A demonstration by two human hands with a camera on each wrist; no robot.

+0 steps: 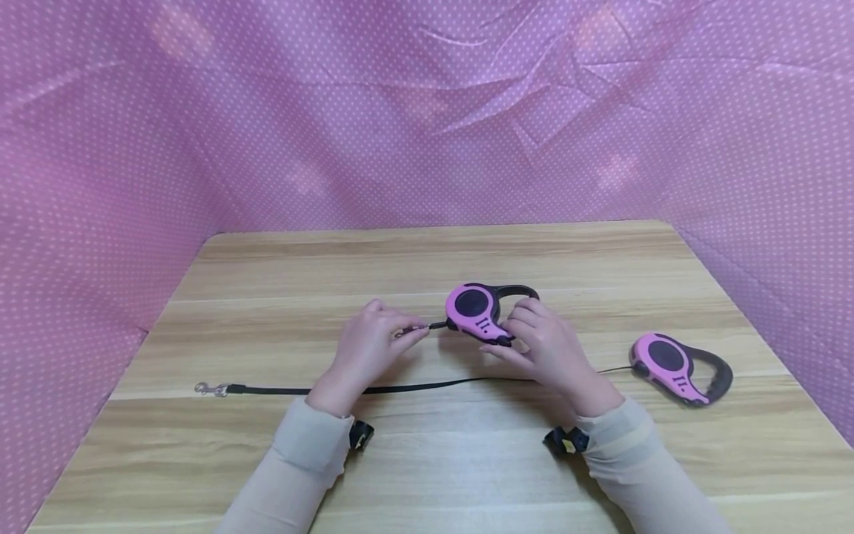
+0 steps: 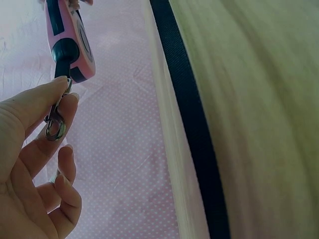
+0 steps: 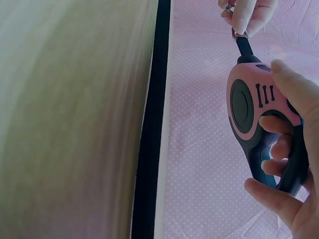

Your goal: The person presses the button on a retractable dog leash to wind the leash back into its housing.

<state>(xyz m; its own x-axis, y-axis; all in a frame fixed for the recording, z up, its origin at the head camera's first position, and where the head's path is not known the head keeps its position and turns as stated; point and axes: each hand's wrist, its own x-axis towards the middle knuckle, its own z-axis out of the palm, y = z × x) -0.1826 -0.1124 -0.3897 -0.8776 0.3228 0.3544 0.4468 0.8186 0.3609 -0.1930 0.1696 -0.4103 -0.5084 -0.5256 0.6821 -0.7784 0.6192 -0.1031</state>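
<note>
Head view: a pink leash reel (image 1: 479, 311) is held above the table (image 1: 427, 460) by the right hand (image 1: 547, 352), fingers curled through its handle; its metal clip (image 2: 55, 122) is pinched by the left hand (image 1: 370, 345); if that pinch slips, the clip would likely be snapped back into the reel.

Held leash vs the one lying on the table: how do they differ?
The held leash is lifted off the table, gripped by the right hand; the second leash lies flat and untouched. The held leash's strap is nearly all reeled in, with the left hand pinching its clip; the second leash's black strap runs out across the table to its own clip. Both share the same pink-and-black casing.
</note>
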